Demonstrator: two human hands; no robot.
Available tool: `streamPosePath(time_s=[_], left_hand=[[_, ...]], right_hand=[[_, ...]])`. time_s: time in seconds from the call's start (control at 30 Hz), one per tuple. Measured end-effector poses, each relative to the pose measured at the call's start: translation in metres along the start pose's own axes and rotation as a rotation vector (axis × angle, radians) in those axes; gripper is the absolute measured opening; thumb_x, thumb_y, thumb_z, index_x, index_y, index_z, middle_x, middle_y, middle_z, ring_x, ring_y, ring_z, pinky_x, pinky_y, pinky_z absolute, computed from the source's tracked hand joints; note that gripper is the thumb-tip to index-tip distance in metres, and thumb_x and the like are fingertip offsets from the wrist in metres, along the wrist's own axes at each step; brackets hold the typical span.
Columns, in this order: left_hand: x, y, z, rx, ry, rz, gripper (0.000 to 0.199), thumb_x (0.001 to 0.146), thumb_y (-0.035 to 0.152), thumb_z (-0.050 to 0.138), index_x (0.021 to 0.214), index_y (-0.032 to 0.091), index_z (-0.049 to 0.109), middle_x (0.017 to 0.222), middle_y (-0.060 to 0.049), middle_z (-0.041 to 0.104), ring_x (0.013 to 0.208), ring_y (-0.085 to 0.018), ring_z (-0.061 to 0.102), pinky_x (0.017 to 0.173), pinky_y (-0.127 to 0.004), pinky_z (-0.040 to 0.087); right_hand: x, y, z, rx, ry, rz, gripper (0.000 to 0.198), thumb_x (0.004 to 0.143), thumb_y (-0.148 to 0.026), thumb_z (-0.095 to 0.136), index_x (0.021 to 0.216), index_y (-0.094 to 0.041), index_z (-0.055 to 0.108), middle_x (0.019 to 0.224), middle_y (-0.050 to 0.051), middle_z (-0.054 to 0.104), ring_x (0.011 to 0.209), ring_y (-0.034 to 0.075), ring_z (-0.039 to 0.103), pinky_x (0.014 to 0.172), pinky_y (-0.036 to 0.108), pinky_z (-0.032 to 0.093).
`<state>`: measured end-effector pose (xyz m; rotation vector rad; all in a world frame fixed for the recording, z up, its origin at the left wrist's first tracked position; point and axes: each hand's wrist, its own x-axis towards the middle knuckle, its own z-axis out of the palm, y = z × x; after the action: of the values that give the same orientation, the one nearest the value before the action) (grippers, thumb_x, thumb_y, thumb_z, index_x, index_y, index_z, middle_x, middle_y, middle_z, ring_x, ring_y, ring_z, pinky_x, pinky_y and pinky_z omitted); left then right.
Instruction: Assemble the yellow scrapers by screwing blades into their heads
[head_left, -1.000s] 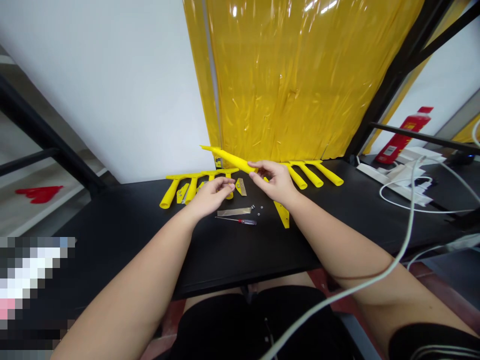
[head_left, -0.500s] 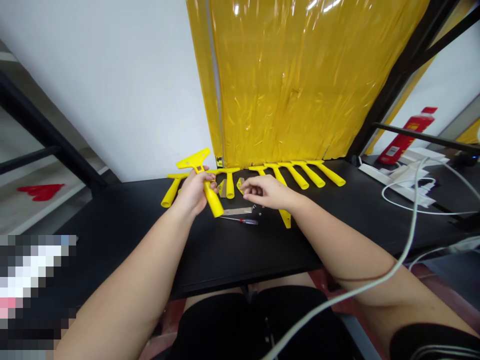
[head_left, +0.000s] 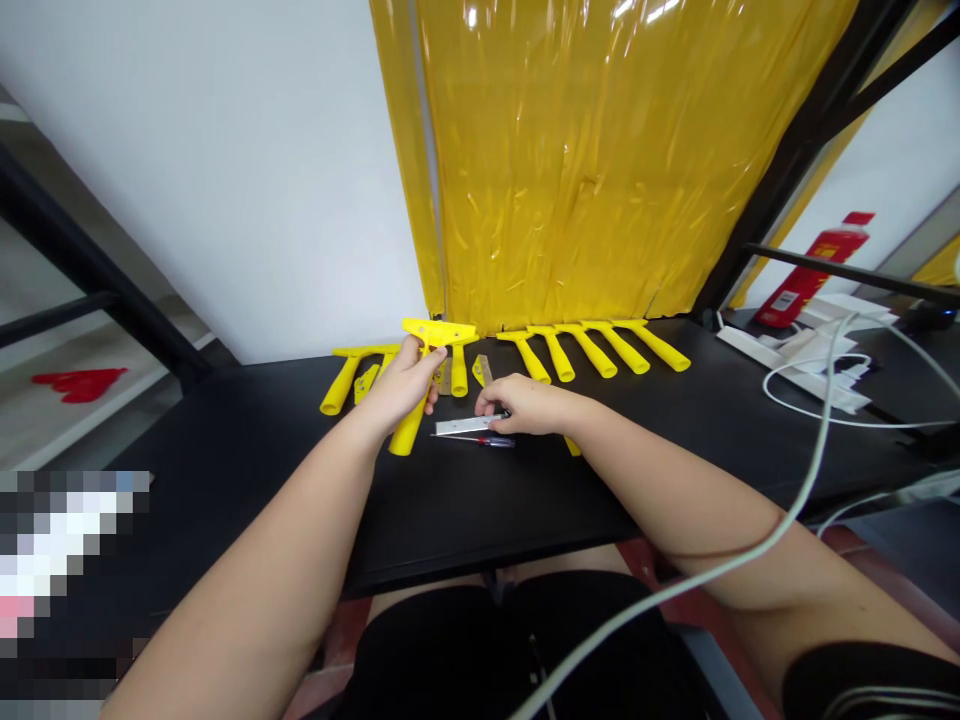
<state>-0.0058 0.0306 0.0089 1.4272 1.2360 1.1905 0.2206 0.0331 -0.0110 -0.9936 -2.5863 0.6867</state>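
hands [head_left: 405, 385] grip an unmarked yellow scraper [head_left: 424, 372].

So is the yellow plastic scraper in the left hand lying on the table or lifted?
Lifted: the left hand holds the yellow plastic scraper tilted, head raised above the black table.

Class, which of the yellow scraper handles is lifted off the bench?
The yellow scraper handle gripped in the left hand; the others lie flat on the black bench.

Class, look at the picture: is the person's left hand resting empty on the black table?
No, the left hand grips a yellow plastic scraper handle, lifted above the black table.
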Motion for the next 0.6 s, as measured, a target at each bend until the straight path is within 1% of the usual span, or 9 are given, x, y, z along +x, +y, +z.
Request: streamPosePath(time_s=[0.07,0.17,0.23,0.3,0.37,0.4,0.5,0.6], left_hand=[[0.001,-0.003,-0.004,0.028,0.0,0.028,0.033,0.086,0.044,0.075,0.109,0.026,0.06,0.068,0.001,0.055,0.054,-0.018,0.058,0.056,-0.032,0.046],[0.001,-0.001,-0.01,0.112,0.016,0.061,0.035,0.084,0.044,0.076,0.112,0.025,0.064,0.064,0.0,0.054,0.06,-0.022,0.062,0.063,-0.034,0.047],[-0.001,0.003,-0.013,0.167,0.035,0.1,0.031,0.085,0.043,0.075,0.109,0.025,0.066,0.065,0.0,0.056,0.063,-0.023,0.063,0.064,-0.033,0.047],[-0.002,0.007,-0.015,0.163,0.053,0.152,0.026,0.085,0.04,0.075,0.104,0.024,0.067,0.068,-0.001,0.06,0.07,-0.025,0.064,0.068,-0.032,0.047],[-0.002,0.009,-0.016,0.166,0.075,0.197,0.022,0.085,0.037,0.075,0.1,0.024,0.066,0.071,-0.002,0.063,0.078,-0.026,0.065,0.072,-0.032,0.048],[-0.002,0.01,-0.017,0.2,0.084,0.212,0.02,0.085,0.037,0.074,0.098,0.024,0.066,0.072,-0.003,0.063,0.081,-0.027,0.065,0.072,-0.032,0.048],[-0.003,0.011,-0.017,0.418,0.099,0.218,0.019,0.09,0.042,0.068,0.088,0.024,0.065,0.071,-0.003,0.063,0.076,-0.025,0.063,0.068,-0.031,0.045],[-0.005,0.013,-0.016,0.579,0.045,0.2,0.023,0.093,0.044,0.062,0.083,0.023,0.064,0.068,-0.003,0.061,0.068,-0.023,0.06,0.063,-0.031,0.042]], right_hand=[[-0.001,0.001,0.0,0.023,0.02,-0.007,0.027,0.078,-0.007,0.071,0.101,-0.018,0.077,0.094,0.005,0.076,0.082,0.017,0.066,0.075,0.028,0.049],[-0.003,0.007,-0.003,0.148,0.043,-0.001,0.021,0.08,-0.008,0.067,0.097,-0.018,0.076,0.082,0.002,0.072,0.07,0.013,0.062,0.066,0.026,0.047],[-0.005,0.012,-0.008,0.267,0.076,-0.005,0.017,0.08,-0.011,0.067,0.094,-0.017,0.074,0.081,0.001,0.069,0.067,0.012,0.06,0.063,0.025,0.046],[-0.007,0.017,-0.014,0.388,0.104,-0.002,0.012,0.08,-0.014,0.068,0.091,-0.017,0.069,0.079,0.0,0.068,0.065,0.011,0.058,0.062,0.024,0.046],[-0.008,0.02,-0.019,0.507,0.104,0.022,0.011,0.079,-0.017,0.07,0.089,-0.018,0.065,0.076,-0.002,0.066,0.062,0.01,0.057,0.06,0.024,0.046],[-0.008,0.021,-0.02,0.564,0.097,0.038,0.012,0.079,-0.019,0.071,0.089,-0.018,0.064,0.074,-0.002,0.066,0.061,0.01,0.058,0.059,0.024,0.047],[-0.008,0.021,-0.022,0.708,0.095,0.066,0.02,0.077,-0.021,0.075,0.09,-0.019,0.06,0.074,-0.003,0.065,0.061,0.01,0.06,0.057,0.023,0.049],[-0.006,0.022,-0.02,0.789,0.135,0.049,0.025,0.074,-0.017,0.077,0.091,-0.019,0.059,0.074,-0.004,0.064,0.061,0.009,0.06,0.054,0.021,0.049]])
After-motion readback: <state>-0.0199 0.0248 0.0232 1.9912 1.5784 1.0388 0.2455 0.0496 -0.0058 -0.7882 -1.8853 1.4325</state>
